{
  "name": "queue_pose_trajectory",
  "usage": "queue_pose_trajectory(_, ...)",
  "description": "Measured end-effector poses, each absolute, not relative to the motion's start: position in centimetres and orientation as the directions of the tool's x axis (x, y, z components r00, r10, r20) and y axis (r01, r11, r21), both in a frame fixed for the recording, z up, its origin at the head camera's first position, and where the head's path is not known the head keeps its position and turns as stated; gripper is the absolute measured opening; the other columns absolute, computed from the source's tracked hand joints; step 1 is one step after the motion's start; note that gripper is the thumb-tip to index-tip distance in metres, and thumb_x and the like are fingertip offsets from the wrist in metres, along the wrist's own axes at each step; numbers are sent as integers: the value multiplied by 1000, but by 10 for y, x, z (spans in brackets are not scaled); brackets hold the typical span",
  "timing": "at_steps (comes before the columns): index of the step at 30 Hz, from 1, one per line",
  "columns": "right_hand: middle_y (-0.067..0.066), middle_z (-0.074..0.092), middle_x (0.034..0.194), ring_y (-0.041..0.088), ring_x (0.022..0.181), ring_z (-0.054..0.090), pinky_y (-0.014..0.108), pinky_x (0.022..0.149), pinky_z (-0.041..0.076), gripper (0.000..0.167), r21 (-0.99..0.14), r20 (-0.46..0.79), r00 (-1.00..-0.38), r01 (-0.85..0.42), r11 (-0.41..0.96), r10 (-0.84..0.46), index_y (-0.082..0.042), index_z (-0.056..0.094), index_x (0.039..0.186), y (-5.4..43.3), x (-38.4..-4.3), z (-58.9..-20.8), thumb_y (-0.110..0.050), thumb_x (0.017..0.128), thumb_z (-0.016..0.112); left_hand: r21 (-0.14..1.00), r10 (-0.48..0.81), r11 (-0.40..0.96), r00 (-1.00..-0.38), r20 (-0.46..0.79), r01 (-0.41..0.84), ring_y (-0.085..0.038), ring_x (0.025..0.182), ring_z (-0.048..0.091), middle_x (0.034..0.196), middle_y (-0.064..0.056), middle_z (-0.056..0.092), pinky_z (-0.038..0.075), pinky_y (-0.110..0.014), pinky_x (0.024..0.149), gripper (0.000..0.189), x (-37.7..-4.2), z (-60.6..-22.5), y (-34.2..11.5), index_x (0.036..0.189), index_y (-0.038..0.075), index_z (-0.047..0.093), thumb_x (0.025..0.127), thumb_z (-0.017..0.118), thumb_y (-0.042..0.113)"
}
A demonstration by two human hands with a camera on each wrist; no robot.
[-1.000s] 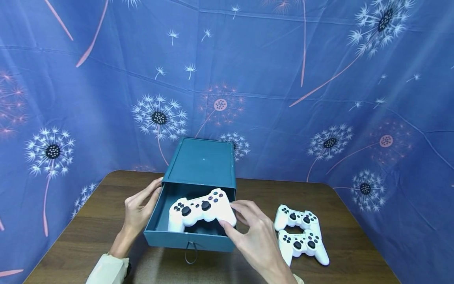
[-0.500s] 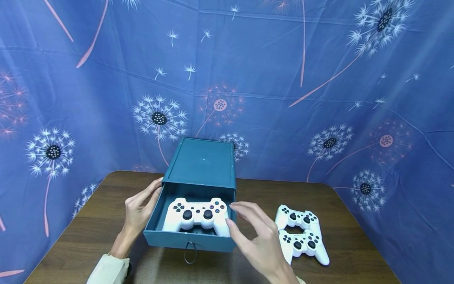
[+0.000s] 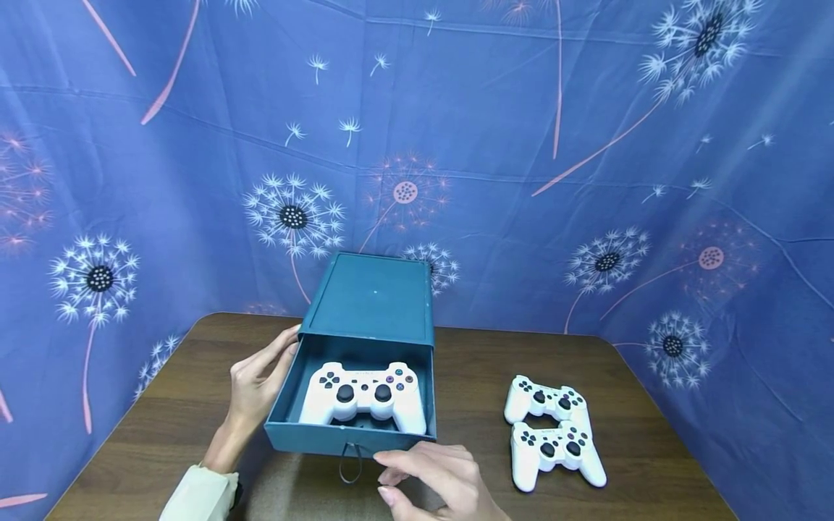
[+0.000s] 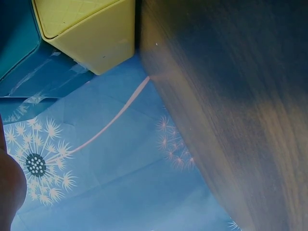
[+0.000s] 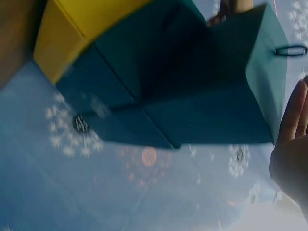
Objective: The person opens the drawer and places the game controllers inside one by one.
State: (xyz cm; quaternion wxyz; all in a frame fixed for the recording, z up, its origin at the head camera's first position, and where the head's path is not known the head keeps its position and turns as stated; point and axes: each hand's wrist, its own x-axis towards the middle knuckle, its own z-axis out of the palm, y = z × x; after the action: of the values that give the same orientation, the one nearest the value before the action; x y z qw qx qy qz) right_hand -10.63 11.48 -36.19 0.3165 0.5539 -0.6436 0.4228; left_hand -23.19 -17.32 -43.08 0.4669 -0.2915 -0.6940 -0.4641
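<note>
Left hand, fingers extended, against the rectangular teal box, right hand parted, I'd push its shallow teal drawer squarely.

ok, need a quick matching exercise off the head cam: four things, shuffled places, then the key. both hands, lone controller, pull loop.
Things:
1. Left hand
2. Right hand
3. Lone controller
4. Pull loop

Places:
A. Inside the open drawer
B. Hanging on the drawer's front panel
C. At the left side of the teal box
D. In front of the drawer, holding nothing

Pairs: 1-C, 2-D, 3-A, 4-B
</note>
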Motion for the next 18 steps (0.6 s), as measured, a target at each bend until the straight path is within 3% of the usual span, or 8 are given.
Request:
queue_pose_trajectory(3, 9, 75, 89, 6, 79, 71, 13, 71, 57, 22, -308, 822, -289, -950, 43, -491, 6, 66, 118, 114, -106, -379, -5, 100, 67, 370, -26, 395, -393, 919, 841, -6, 112, 68, 118, -21, 73, 54, -19, 93, 49, -232, -431, -173, 128, -6, 70, 82, 70, -24)
queue_pose_trajectory(8, 9, 76, 98, 7, 85, 72, 16, 75, 59, 33, -440, 745, -398, -897, 54, -535, 4, 63, 129, 112, -108, -396, -3, 98, 71, 371, -22, 393, -394, 919, 841, -5, 113, 68, 118, -22, 73, 54, -19, 93, 43, -232, -431, -173, 128, -7, 70, 86, 71, -19)
queue_pose_trajectory(13, 12, 75, 104, 8, 90, 73, 19, 76, 60, 40, -526, 688, -436, -850, 14, -580, 6, 59, 136, 108, -110, -402, 3, 97, 70, 378, -25, 401, -403, 915, 834, -5, 113, 67, 118, -22, 73, 54, -18, 93, 44, -231, -431, -174, 128, -7, 70, 86, 71, -20)
queue_pose_trajectory(18, 12, 74, 107, 9, 92, 73, 19, 79, 60, 43, -531, 673, -438, -847, 22, -596, 7, 59, 137, 101, -111, -406, 5, 96, 70, 377, -23, 403, -403, 915, 834, -5, 112, 68, 118, -21, 73, 54, -19, 93, 43, -231, -431, -174, 128, -7, 70, 87, 70, -19)
